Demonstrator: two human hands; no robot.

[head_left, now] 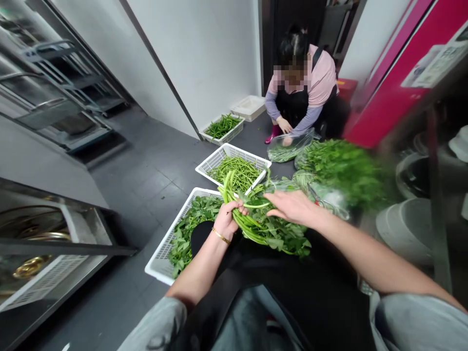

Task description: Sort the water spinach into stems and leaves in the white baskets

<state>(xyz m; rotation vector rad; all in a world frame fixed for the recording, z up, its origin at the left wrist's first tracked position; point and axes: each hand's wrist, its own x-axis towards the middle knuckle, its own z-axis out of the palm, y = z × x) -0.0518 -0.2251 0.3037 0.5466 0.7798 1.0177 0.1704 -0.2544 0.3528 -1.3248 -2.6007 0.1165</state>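
Note:
My left hand (pixel 227 218) is closed around a bunch of green leafy stalks (pixel 263 226) held over my lap, the cut stem ends pointing up and away. My right hand (pixel 292 205) lies on the bunch near its middle, fingers stretched out and pressed to a stem. A gold bracelet circles my left wrist. Below my left hand stands a white basket (pixel 161 256) with picked green leaves in it. Just beyond, a second white basket (pixel 226 155) holds green stems.
Another person crouches at the back, hands on a clear bag of greens (pixel 287 148). A big heap of leafy greens (pixel 340 168) lies to the right. Further white baskets (pixel 223 127) stand by the wall. Metal racks (pixel 54 87) line the left; pots (pixel 405 226) sit at the right.

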